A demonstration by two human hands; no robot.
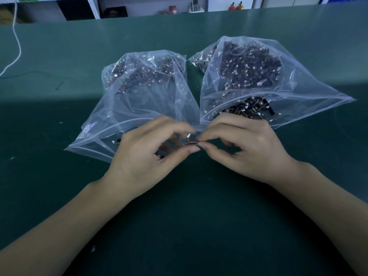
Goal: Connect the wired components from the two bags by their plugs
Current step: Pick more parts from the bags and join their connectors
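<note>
Green bench mat (pixel 59 120), two open bags behind: my left hand (pixel 147 148) and right hand (pixel 247 144) pinch one small black wired component (pixel 191 143) between fingertips, lying left-to-right, white plug (pixel 188 135) just above.

The surface (pixel 59 108) is wide, flat and dark green. Two see-through plastic bags lie on it side by side. The left bag (pixel 139 100) and the right bag (pixel 258 80) are both full of small dark parts with thin wires. A white cord (pixel 17 46) lies on the far left.
</note>
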